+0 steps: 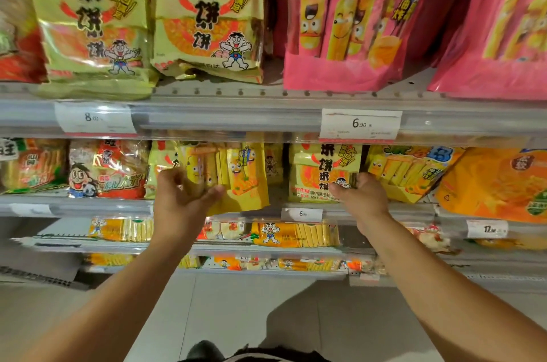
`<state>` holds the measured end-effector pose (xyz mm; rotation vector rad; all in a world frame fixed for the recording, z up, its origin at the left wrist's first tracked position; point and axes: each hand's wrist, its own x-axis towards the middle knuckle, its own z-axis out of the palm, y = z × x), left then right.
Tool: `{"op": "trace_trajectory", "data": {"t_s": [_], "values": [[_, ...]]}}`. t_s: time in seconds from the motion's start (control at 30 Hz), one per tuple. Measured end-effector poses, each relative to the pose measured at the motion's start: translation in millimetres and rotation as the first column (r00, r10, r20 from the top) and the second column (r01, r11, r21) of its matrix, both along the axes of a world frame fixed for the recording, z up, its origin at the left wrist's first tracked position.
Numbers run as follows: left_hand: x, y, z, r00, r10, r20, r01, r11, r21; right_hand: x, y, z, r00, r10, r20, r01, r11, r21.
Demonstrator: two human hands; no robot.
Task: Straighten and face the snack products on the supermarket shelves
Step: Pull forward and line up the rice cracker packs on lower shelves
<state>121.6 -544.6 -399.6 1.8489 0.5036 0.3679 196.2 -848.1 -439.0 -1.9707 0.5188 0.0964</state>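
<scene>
Shelving (225, 118) fills the frame, snack bags on every tier. Upper right: big pink corn-stick bags (355, 21); upper left: green-yellow rice cracker bags (207, 12). Mid-frame tier: left hand (182, 198), fingers loosely curled and part-open, thumb touching a yellow corn-stick bag (247, 181) that tilts over the shelf edge. Right hand (362, 194) holds the lower edge of a yellow rice cracker bag (322, 172), fingertips hidden behind it. Price tag (360, 124) overlaps that bag's top.
</scene>
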Motion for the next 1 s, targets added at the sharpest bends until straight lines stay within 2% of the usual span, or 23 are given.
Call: {"op": "trace_trajectory", "data": {"t_s": [0.1,0.3,0.43,0.57,0.87,0.93,1.0], "values": [[-24.1,24.2,-4.3,0.998,0.046,-0.040,-0.047,0.999,-0.022,-1.7,7.2,1.2,1.000,0.002,0.008,-0.002,1.000,-0.001],[-42.5,51.9,-0.1,0.996,0.091,0.004,-0.091,0.995,-0.037,-8.7,38.1,5.7,0.998,0.065,0.022,-0.064,0.996,-0.055],[-50.4,74.5,-2.4,0.998,0.058,0.001,-0.058,0.997,-0.054,-7.2,81.1,9.9,0.991,0.132,-0.017,-0.133,0.985,-0.109],[-57.4,95.7,-6.2,1.000,0.020,0.000,-0.020,0.997,-0.070,-0.5,132.0,6.6,0.982,0.182,-0.052,-0.185,0.980,-0.072],[-54.1,122.6,-6.3,0.999,-0.043,-0.019,0.040,0.987,-0.153,3.3,162.2,7.9,0.974,0.116,-0.194,-0.150,0.973,-0.173],[-52.5,122.1,-4.6,0.997,-0.074,-0.012,0.071,0.985,-0.157,-5.6,167.4,15.6,0.983,0.090,-0.162,-0.128,0.962,-0.240],[-51.4,118.3,-1.6,0.994,-0.113,-0.015,0.109,0.982,-0.157,-25.1,171.0,23.9,0.999,0.040,-0.003,-0.039,0.959,-0.280]]}}
